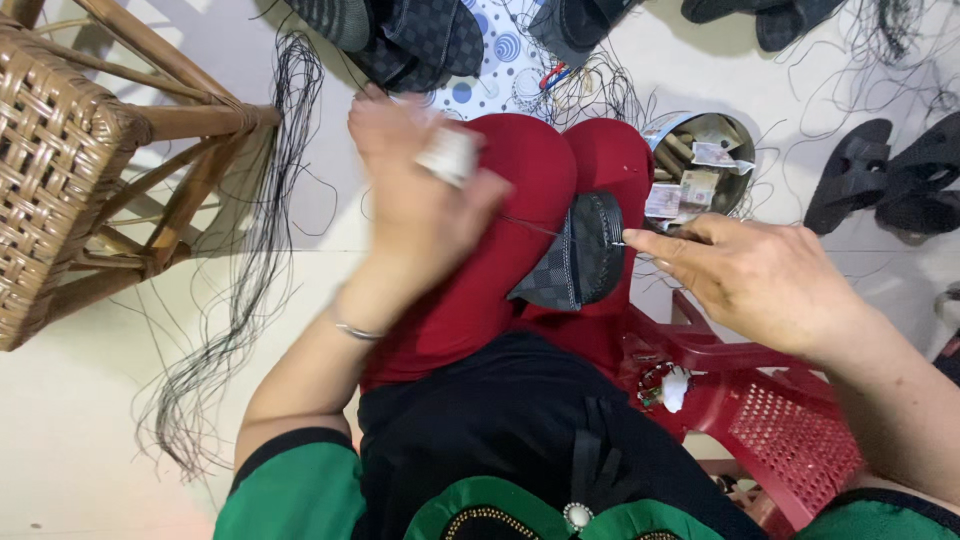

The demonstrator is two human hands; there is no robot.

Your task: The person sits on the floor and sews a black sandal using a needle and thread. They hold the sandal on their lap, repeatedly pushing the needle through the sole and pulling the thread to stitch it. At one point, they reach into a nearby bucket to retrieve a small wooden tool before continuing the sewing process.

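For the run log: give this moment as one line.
left hand: raised, blurred, wrapped finger, pulling black thread | right hand: pinching needle at shoe piece | shoe piece: on red-clad knees

We see a woven rattan stool (55, 170) at left, a red plastic stool (790, 420) at right, black sandals (880, 175) and a round tin (700, 165) on the floor

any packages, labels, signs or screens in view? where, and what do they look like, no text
No signs or screens.
Round metal tin: on the floor past the knees, above the right hand; open, silvery rim.
Printed paper slips: inside the tin, rectangular, pale with green and pink tints; could be notes or labels, too small to tell.
Spotted sheet: floor at top centre, white with blue circles; possibly packaging.
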